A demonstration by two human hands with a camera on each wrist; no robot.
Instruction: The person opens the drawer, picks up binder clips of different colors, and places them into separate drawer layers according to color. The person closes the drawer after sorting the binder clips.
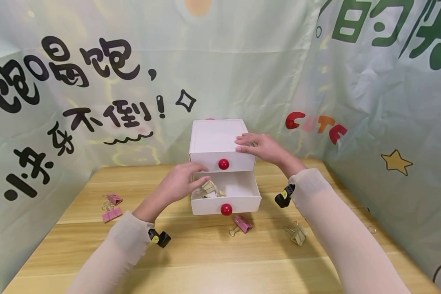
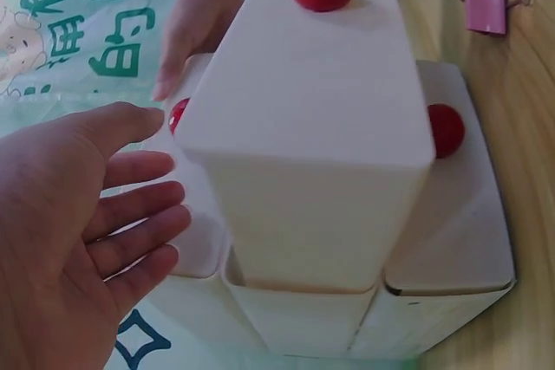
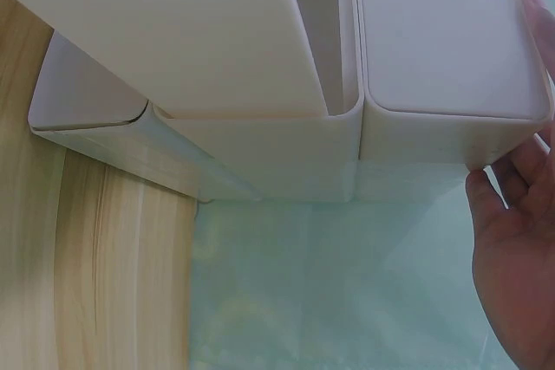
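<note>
A white drawer box (image 1: 217, 136) with red knobs stands against the backdrop. Its middle drawer (image 1: 226, 206) is pulled out, with several gold binder clips (image 1: 208, 188) inside; the closed drawer below shows in the left wrist view. My left hand (image 1: 180, 181) hovers at the left of the open drawer, fingers loosely extended and holding nothing; the left wrist view shows a gap between its fingertips and the drawer (image 2: 303, 84). My right hand (image 1: 266, 148) rests on the box's top right edge, its fingers lying along the top (image 3: 451, 32) and side, not curled around it.
Two pink binder clips (image 1: 112, 214) lie on the wooden table (image 1: 191, 261) at the left. Another pink binder clip (image 1: 243, 224) lies in front of the drawer. A gold binder clip (image 1: 297, 235) is at the right. Printed cloth (image 1: 242, 73) hangs behind and to both sides.
</note>
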